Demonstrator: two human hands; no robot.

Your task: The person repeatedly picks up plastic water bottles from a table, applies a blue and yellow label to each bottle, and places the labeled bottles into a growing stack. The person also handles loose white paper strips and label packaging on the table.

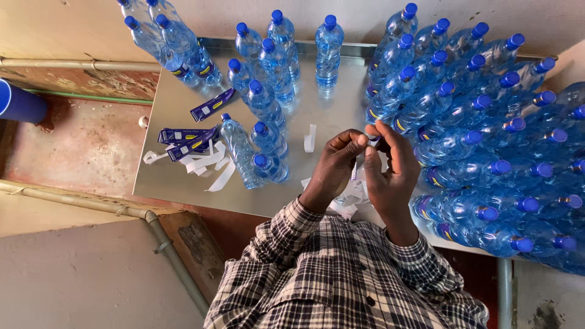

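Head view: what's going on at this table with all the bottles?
A person in a checked shirt holds both hands together above a metal table. The left hand and right hand pinch a small label strip between their fingertips. Blue-capped water bottles crowd the right side, and fewer stand on the left. Blue labels and white backing strips lie beside those.

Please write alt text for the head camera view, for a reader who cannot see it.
Two hands, the left hand and the right hand, pinch a small label strip between their fingertips above a metal table. Many blue-capped water bottles crowd the table, with white paper strips and dark blue labels at the left.
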